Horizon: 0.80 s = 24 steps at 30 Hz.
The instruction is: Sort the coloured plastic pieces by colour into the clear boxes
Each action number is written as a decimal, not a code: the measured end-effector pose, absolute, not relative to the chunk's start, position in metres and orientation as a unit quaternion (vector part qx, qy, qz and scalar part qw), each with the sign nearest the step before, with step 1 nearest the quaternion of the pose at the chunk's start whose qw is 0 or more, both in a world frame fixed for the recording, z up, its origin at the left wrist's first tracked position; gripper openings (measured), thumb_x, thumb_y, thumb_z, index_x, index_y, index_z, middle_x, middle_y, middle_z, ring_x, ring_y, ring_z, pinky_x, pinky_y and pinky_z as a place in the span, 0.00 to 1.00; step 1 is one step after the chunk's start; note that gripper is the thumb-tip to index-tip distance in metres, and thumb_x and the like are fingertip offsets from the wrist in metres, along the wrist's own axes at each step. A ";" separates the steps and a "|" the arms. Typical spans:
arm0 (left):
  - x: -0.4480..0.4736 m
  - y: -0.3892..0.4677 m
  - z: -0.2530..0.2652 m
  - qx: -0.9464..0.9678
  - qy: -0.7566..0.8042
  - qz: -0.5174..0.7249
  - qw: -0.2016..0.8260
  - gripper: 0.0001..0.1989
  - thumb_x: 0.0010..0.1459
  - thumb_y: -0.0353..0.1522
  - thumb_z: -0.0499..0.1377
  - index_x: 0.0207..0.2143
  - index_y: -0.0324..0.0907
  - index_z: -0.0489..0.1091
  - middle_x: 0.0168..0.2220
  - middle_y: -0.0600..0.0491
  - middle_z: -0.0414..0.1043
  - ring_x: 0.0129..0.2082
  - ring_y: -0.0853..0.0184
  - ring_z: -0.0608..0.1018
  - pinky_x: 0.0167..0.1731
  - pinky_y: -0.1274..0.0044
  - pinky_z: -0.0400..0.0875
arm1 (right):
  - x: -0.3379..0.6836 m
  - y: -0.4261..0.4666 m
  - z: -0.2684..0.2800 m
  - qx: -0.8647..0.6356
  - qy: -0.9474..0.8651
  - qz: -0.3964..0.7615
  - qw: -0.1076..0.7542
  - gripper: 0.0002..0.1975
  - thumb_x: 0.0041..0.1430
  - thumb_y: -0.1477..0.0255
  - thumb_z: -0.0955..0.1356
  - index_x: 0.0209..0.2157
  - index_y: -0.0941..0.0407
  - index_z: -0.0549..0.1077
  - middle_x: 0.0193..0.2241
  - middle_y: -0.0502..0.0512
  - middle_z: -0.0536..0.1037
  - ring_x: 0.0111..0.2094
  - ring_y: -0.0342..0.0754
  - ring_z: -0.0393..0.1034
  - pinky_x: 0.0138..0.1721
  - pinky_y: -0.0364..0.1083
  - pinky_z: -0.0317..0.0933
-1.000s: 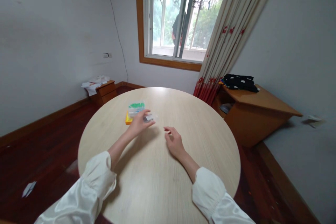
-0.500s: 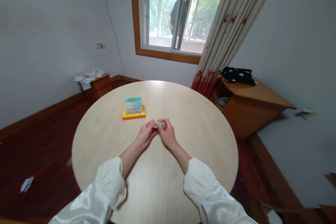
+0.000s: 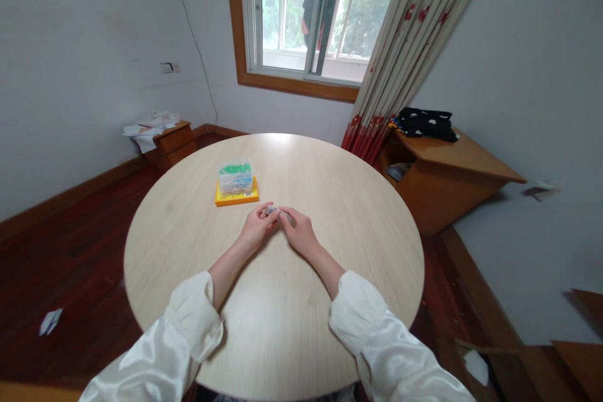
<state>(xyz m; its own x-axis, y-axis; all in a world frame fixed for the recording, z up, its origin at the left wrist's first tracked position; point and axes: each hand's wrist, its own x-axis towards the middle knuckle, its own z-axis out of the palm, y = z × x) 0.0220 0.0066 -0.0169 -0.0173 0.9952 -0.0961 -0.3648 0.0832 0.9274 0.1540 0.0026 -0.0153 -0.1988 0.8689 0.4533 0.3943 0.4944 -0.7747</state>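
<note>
Both hands meet over the middle of the round table point(image 3: 282, 301). Between them is a small, greyish, see-through object point(image 3: 271, 208), too small to tell its kind. My left hand point(image 3: 255, 226) grips its left end with bent fingers. My right hand point(image 3: 302, 233) is closed on the other end, thumb pressed near the left thumb. The fingers hide much of the object. Just beyond the left hand stands a clear plastic box point(image 3: 235, 181) with green bits in the top and blue ones lower down. It rests on a flat yellow box point(image 3: 237, 200).
A wooden cabinet point(image 3: 438, 188) with black patterned cloth point(image 3: 424, 122) on top stands at the right. Papers point(image 3: 151, 125) lie on a small drawer unit point(image 3: 176, 141) at the far left. A long curtain point(image 3: 400, 56) hangs beside the window point(image 3: 301, 19).
The view has shifted, so table and boxes sit slightly higher. The small object has turned in the hands: its left end now shows above my left thumb. Both hands keep their hold.
</note>
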 end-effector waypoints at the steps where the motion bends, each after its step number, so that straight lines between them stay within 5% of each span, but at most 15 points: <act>1: 0.022 0.007 -0.017 0.375 0.433 0.567 0.592 0.33 0.35 0.40 0.69 0.44 0.37 0.65 0.33 0.51 0.72 0.29 0.72 0.73 0.31 0.79 0.67 | 0.154 0.002 -0.014 -0.432 -0.741 0.245 0.452 0.13 0.60 0.68 0.60 0.42 0.55 0.72 0.41 0.56 0.77 0.42 0.48 0.71 0.46 0.48 0.63; 9: 0.024 0.002 -0.015 0.424 0.426 0.552 0.578 0.30 0.38 0.35 0.68 0.46 0.38 0.68 0.41 0.46 0.74 0.40 0.63 0.76 0.43 0.69 0.69 | 0.161 0.010 -0.014 -0.513 -0.728 0.180 0.418 0.15 0.63 0.70 0.55 0.36 0.56 0.71 0.30 0.55 0.76 0.32 0.47 0.71 0.36 0.44 0.63; 19: 0.002 0.012 -0.015 0.501 0.391 0.533 0.558 0.31 0.38 0.32 0.67 0.48 0.36 0.68 0.47 0.42 0.72 0.49 0.58 0.73 0.52 0.66 0.63 | 0.167 0.025 -0.023 -0.471 -0.607 0.290 0.570 0.16 0.63 0.62 0.53 0.37 0.55 0.65 0.34 0.56 0.74 0.35 0.47 0.71 0.37 0.46 0.66; 24: 0.001 0.014 -0.022 0.608 0.400 0.520 0.447 0.23 0.46 0.30 0.59 0.47 0.35 0.68 0.48 0.43 0.71 0.48 0.60 0.73 0.52 0.66 0.63 | 0.170 0.030 -0.027 -0.479 -0.603 0.270 0.578 0.14 0.62 0.65 0.53 0.36 0.55 0.65 0.33 0.55 0.73 0.36 0.47 0.69 0.41 0.46 0.64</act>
<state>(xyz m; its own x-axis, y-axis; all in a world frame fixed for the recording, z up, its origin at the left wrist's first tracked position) 0.0008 0.0140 -0.0216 0.1397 0.9512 0.2752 0.0210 -0.2807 0.9596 0.1700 0.0301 -0.0269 0.1269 0.8899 0.4382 0.2664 0.3950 -0.8792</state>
